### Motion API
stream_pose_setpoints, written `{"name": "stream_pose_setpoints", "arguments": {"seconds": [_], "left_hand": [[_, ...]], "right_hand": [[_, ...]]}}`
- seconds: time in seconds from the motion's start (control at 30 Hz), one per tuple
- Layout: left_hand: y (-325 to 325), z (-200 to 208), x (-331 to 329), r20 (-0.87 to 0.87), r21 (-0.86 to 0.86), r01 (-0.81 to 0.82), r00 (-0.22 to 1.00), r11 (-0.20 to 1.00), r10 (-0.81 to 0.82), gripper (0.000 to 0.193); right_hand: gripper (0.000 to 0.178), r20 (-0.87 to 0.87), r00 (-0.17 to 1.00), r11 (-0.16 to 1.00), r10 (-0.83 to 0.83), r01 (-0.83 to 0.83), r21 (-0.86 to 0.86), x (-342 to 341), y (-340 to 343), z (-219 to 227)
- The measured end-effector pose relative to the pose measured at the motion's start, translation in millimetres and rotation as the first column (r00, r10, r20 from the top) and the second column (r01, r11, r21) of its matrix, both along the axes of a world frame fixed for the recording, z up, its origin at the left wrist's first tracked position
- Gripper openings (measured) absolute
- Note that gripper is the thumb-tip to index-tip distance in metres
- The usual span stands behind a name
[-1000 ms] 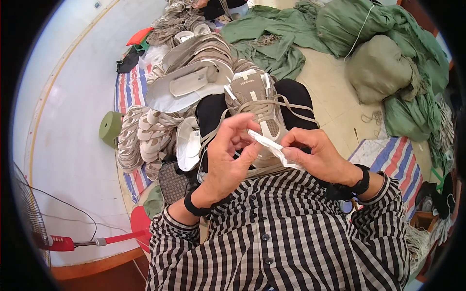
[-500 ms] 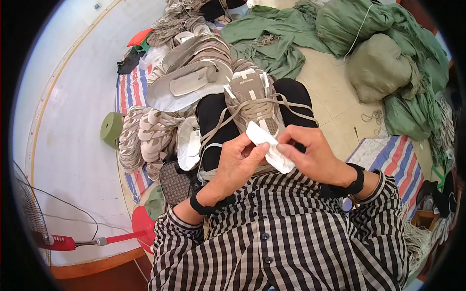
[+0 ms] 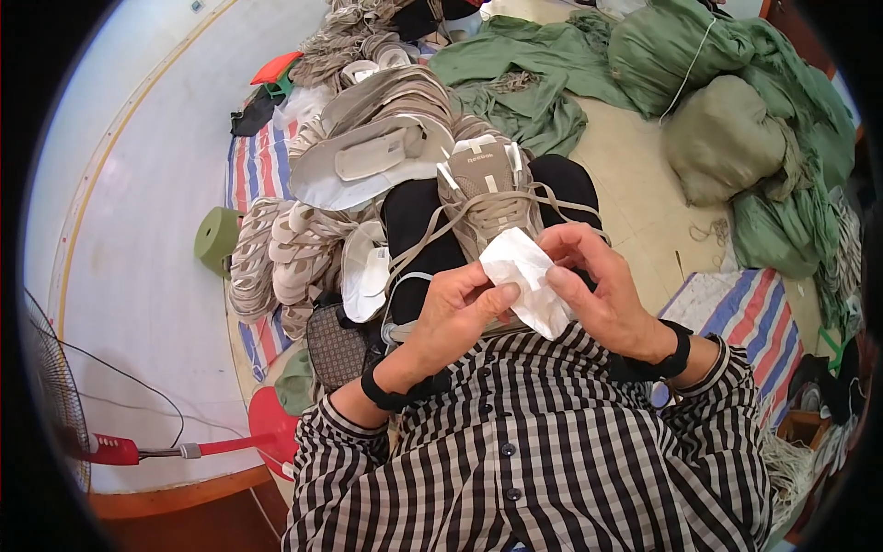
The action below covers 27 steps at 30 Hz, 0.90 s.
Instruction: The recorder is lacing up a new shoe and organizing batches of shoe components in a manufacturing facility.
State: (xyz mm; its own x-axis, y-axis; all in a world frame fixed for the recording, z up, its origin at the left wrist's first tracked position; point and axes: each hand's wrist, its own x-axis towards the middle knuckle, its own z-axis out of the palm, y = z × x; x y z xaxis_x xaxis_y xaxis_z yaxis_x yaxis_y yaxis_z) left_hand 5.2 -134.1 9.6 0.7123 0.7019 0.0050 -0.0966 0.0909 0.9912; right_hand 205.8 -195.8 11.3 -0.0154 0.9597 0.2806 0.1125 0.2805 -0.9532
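Both hands pinch a crumpled white tissue (image 3: 526, 276) above my lap. My left hand (image 3: 457, 308) grips its left edge between thumb and fingers. On the other edge, my right hand (image 3: 598, 290) holds it the same way. Just beyond the tissue, a taupe shoe upper (image 3: 478, 184) with a white-trimmed tongue rests between my black-clad knees. Its beige laces are threaded across the front, and their long loose ends trail over both thighs. The near end of the upper is hidden behind the tissue and hands.
Stacked shoe uppers (image 3: 372, 156) and bundled pale ones (image 3: 267, 253) lie to the left, on a striped sheet. Beside them stand a green roll (image 3: 217, 241) and a patterned bag (image 3: 336, 345). Green cloth sacks (image 3: 727, 138) fill the far right. A fan (image 3: 57, 396) is at lower left.
The tissue, narrow and folded before, is now spread wider between my hands. My right hand has shifted slightly right and tilted. The whole view has moved a little.
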Motion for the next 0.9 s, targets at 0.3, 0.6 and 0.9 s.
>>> {"name": "stream_pose_setpoints", "arguments": {"seconds": [0.3, 0.6, 0.9], "left_hand": [[-3, 6, -6, -0.084, 0.019, 0.025, 0.996, 1.000, -0.024, 0.024], [-1, 9, -9, -0.127, 0.198, 0.082, 0.990, 0.977, -0.057, 0.020], [12, 11, -10, 0.027, -0.167, 0.096, 0.995, 0.981, -0.093, 0.024]], "right_hand": [[0.019, -0.001, 0.975, 0.956, -0.223, 0.219, 0.193, 0, 9, 3], [0.017, 0.151, 0.986, 0.996, 0.068, -0.075, 0.038, -7, 3, 0], [0.014, 0.142, 0.982, 0.991, 0.123, -0.113, -0.074, -10, -1, 3]]}}
